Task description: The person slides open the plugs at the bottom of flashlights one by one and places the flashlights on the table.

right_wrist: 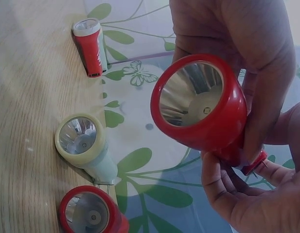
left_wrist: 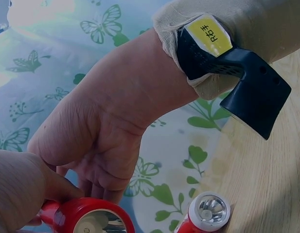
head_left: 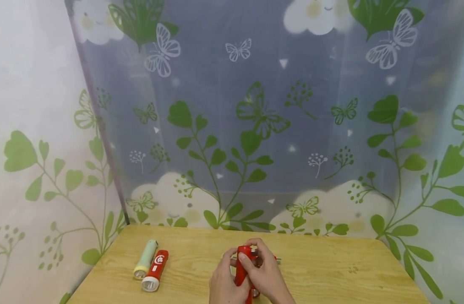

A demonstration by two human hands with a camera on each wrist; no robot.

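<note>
A red flashlight [head_left: 242,272] is held between both hands above the table, its wide silver reflector [right_wrist: 191,97] showing in both wrist views. My left hand [head_left: 225,280] grips the body, with fingers wrapped round it behind the head. My right hand [head_left: 269,270] has its thumb on the body and its curled fingers at the tail end, where thin metal prongs [right_wrist: 255,174] stick out in the right wrist view. The hands hide much of the body.
A pale green flashlight [head_left: 146,255] and a red flashlight with a white rim [head_left: 156,270] lie side by side at the table's left. In the right wrist view, a green flashlight with a yellowish rim [right_wrist: 86,145] and another red one [right_wrist: 94,213] lie on the wooden table [head_left: 331,270]. Patterned curtains surround it.
</note>
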